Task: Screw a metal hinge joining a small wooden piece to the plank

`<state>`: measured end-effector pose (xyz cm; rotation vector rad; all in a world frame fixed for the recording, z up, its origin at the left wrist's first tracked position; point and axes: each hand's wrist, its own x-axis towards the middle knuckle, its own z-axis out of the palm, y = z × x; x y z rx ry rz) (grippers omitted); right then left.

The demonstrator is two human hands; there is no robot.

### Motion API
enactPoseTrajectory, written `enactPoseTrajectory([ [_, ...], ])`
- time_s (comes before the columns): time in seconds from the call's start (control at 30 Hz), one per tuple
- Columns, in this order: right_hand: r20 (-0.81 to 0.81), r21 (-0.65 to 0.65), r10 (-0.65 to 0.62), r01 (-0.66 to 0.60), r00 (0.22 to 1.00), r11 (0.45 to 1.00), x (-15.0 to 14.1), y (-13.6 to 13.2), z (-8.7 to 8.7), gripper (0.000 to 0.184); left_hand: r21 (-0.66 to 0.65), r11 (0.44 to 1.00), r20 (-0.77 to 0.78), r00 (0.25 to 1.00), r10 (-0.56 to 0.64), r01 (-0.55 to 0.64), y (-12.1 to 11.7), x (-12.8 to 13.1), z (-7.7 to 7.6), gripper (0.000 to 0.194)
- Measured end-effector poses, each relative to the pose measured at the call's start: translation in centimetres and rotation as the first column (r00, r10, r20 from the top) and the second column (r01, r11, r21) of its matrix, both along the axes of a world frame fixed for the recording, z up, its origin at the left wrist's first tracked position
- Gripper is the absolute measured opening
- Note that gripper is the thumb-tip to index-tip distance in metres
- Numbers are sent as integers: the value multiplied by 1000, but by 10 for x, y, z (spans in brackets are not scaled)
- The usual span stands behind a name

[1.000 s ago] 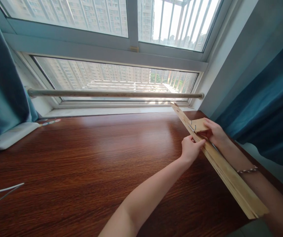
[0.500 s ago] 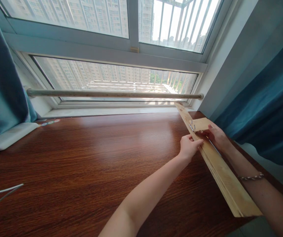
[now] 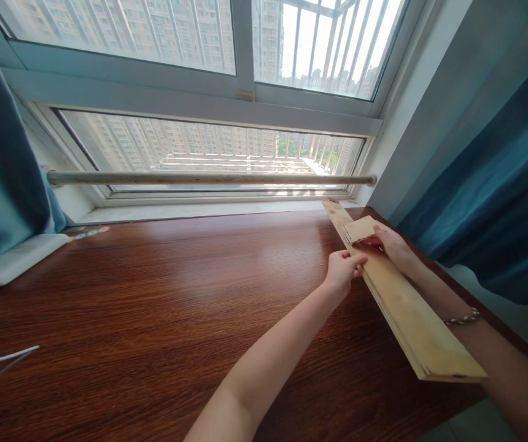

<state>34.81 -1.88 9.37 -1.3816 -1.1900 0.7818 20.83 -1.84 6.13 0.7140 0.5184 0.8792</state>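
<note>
A long pale wooden board (image 3: 402,294) slants across the right side of the table, its far end close to the windowsill. My left hand (image 3: 343,270) pinches the board's left edge, thumb on top and fingers underneath. A short wooden piece (image 3: 360,228) lies across the board near its far part, with small metal bits showing at its left end. My right hand (image 3: 392,245) grips the right end of this short piece; some of its fingers are hidden beneath the wood. A braided bracelet (image 3: 463,318) circles my right wrist.
The brown wood-grain table (image 3: 153,294) reaches to the windowsill (image 3: 190,210). A horizontal rail (image 3: 209,178) crosses before the barred window. At left are a white power strip-like object (image 3: 19,261) and a white cable (image 3: 6,362). Blue curtains (image 3: 489,184) hang on both sides.
The long board has rolled so more of its upper face shows, and its near end sits slightly higher. Both hands have shifted a little left with the wood, keeping their hold.
</note>
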Motion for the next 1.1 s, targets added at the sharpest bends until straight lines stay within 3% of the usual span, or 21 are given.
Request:
enactPoseTrajectory([
  [0.13,-23,-14,-56,56,998,998,3,5,8,36,-23,999,15,1000,-27,27,6,0,-3,24],
  [0.3,21,-58,94,-92,995,994,-6,7,15,33,-21,1000,4,1000,-6,6,8,-2,-1,22],
  [0.5,209,82,-186,172,960,982,-7,13,8,54,-22,1000,10,1000,-13,14,9,-6,5,24],
  [0.67,306,90,-135,113,942,990,-4,14,6,63,-12,1000,19,1000,-11,11,10,-8,6,26],
  [0.8,557,142,-178,118,811,983,-6,8,10,66,-9,1000,12,1000,-13,13,9,-6,4,25],
  [0.9,647,120,-146,88,748,989,-9,3,17,68,-2,1000,5,1000,-24,24,11,-7,4,24],
  [1.0,621,115,-106,44,776,992,-14,0,26,72,20,999,-8,999,-49,49,16,-12,7,24],
  [1.1,577,208,-153,36,802,977,-20,-3,35,73,27,994,-52,993,-104,105,26,-21,13,21],
])
